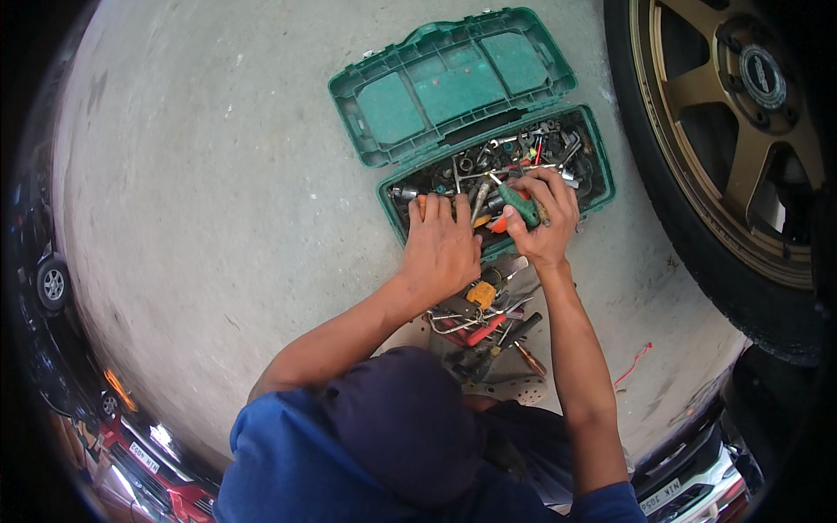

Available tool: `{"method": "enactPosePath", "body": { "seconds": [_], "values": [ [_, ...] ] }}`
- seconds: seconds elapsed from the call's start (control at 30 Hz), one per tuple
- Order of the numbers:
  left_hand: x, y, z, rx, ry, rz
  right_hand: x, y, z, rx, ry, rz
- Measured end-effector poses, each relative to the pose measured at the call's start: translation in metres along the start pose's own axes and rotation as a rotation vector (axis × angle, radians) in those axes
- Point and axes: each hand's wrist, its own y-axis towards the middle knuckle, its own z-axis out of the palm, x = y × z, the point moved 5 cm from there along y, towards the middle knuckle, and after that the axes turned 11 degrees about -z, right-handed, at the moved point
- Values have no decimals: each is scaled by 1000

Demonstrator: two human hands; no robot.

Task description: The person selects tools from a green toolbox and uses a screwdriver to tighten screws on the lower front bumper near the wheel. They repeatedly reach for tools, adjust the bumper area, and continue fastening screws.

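Note:
A green plastic toolbox (600,166) stands on the floor with its lid (453,80) swung back on the far side. Loose metal tools, sockets and spanners (506,143) fill it. My right hand (547,225), over the box's near right part, is closed round a green-handled screwdriver (520,207), its short metal shaft pointing far left. An orange-red piece (499,226) shows beside its thumb. My left hand (442,248) reaches over the near left rim, fingers stretched and slightly apart among the tools. An orange piece (422,206) shows by its fingertips; what lies beneath them is hidden.
Between the box and my feet lies a pile of hand tools, with a yellow tape measure (481,295) and red-handled pliers (486,330). A large tyre with a bronze rim (680,91) stands at the right. A red cord (634,366) lies on the concrete floor (218,192).

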Motion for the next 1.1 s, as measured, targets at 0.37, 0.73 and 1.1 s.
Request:
{"method": "enactPosePath", "body": {
  "seconds": [0.37,0.73,1.1],
  "values": [
    [9,-18,15,4,-163,-42,-3,-1,1,-27,0,34],
    [16,-5,10,135,-435,-162,-9,-9,-1,-114,38,71],
    [25,53,-16,377,-554,-86,-22,16,-11,61,184,264]
  ]
}}
